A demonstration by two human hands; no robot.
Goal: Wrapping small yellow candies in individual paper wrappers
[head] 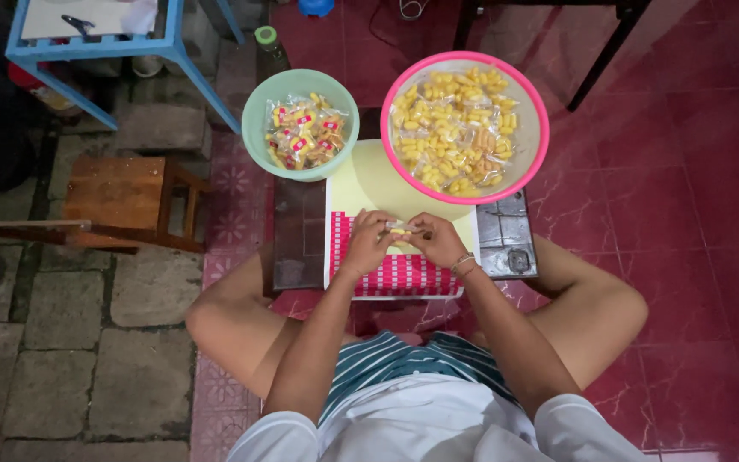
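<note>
My left hand (368, 242) and my right hand (438, 240) meet over a sheet of red-and-white stickers (395, 272) on a small low table (299, 235). Together they pinch a small clear packet of yellow snack (401, 227) between the fingertips. Just beyond the hands stands a pink-rimmed basin (534, 150) full of clear packets of yellow snacks. To its left is a green bowl (254, 120) holding packets with red labels on them.
A small metal device (506, 241) sits on the table's right end. A wooden stool (126, 201) is to the left, a blue table frame (96, 47) at the top left, dark chair legs (596, 64) at the top right. A bottle (268, 47) stands behind the green bowl.
</note>
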